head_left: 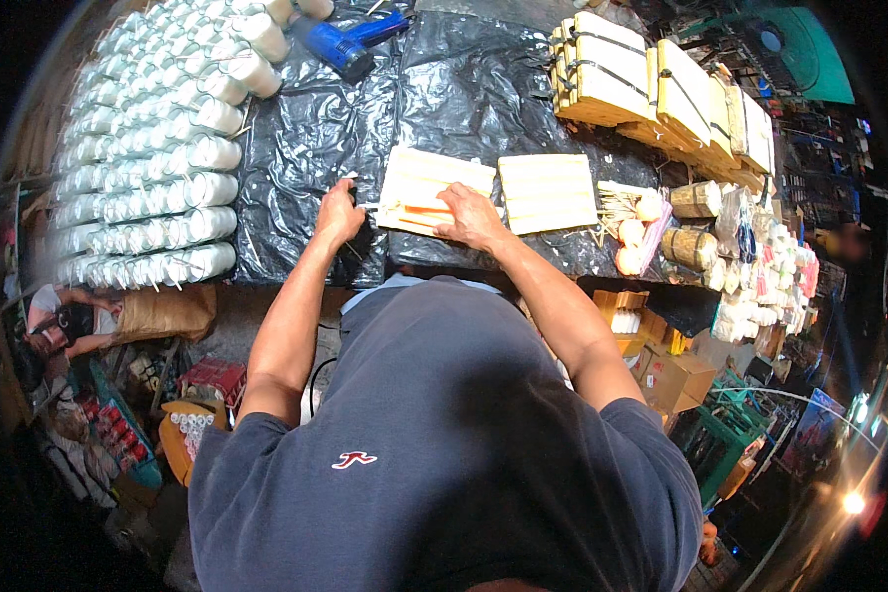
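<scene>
A cream-coloured slab with shallow grooves [419,168] lies on the black plastic sheet in front of me. My right hand [472,217] rests on its right part, thumb and fingers apart. A short white tip [368,206] sticks out from the slab's left edge. Just left of that edge, my left hand [337,213] has its fingertips pinched together; whatever is between them is too small to make out. A second grooved slab [548,192] lies flat to the right, touched by neither hand.
Rows of white cylinders with thin sticks [158,163] fill the left side. A blue hair-dryer-shaped tool [340,47] lies at the back. Strapped cream blocks [607,69] stand at the back right. Nearer are thin sticks [617,205], round bundles [696,199] and small bagged pieces [765,266].
</scene>
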{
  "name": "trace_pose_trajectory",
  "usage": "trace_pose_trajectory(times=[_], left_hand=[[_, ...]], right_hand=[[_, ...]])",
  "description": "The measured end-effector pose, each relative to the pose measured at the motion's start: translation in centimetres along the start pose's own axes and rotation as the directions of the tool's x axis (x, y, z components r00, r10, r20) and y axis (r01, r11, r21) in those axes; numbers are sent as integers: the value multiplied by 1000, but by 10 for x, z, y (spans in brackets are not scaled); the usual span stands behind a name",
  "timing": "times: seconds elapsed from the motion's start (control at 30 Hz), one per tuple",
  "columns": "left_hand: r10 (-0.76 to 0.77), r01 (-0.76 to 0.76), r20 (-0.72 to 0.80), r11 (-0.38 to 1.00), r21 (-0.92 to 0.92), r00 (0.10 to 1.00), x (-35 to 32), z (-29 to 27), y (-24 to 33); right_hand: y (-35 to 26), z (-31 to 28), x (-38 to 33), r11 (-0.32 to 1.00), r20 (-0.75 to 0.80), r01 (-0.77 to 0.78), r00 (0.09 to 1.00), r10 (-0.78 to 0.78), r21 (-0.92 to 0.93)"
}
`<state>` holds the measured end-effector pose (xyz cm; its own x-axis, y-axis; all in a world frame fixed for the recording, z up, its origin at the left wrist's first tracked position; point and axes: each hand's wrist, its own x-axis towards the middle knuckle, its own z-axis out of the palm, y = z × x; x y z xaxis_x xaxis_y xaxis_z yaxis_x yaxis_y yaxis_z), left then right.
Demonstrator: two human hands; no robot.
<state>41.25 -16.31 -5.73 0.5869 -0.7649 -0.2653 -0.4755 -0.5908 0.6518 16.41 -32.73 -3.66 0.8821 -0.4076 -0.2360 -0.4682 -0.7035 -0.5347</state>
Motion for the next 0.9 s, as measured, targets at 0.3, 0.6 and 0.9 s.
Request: trace_pose_trajectory(times=[0.3, 0.6, 0.9], left_hand=[[263, -259, -154, 965, 49, 952, -24, 44, -2], [-39, 166, 251, 846, -508, 967, 0, 53, -20], [140, -137, -8, 979, 151, 990, -23, 38, 12]], right_hand=[[6, -1, -19, 992, -54, 77, 995, -82, -98], [7, 1, -17, 995, -93, 72, 993, -78, -67], [6, 1, -15, 993, -89, 63, 993, -72, -102]])
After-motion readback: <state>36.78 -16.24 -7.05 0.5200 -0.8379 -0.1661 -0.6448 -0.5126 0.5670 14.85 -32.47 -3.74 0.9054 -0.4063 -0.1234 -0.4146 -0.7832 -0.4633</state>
